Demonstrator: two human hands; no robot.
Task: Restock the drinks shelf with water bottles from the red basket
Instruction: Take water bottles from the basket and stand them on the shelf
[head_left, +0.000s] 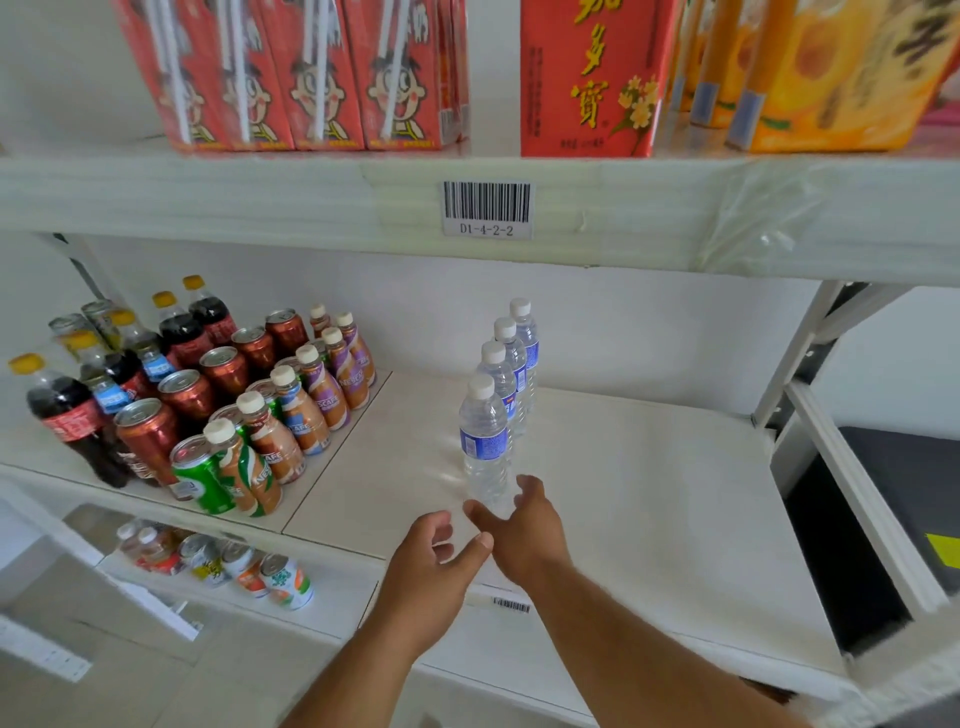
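Broadly, the wide white drinks shelf (649, 519) has most of its right half bare, so the step in hand, as I judge it, is to finish seating the front bottle and keep the row straight. Four clear plastic water bottles with white caps and blue labels (501, 395) stand upright in a single file running from the back wall toward the shelf's front edge, well apart from the block of cola bottles, copper-coloured cans and brown coffee bottles (208, 395) on the left half. To do this well, the nearest clear water bottle (484, 447) should be let go only once its base sits flat, squarely in line with the three behind it, and the next ones would best start a new file just beside this one. The red basket is not in view, so I cannot tell how many bottles remain.

Both hands are just in front of that nearest bottle's base. The right hand (524, 530) is spread, thumb on one side and fingers (527, 488) on the other, loosely flanking the bottle's foot; whether they touch it I cannot tell, but they do not close round it. The left hand (434, 556) is relaxed and half-curled beside it, holding nothing.
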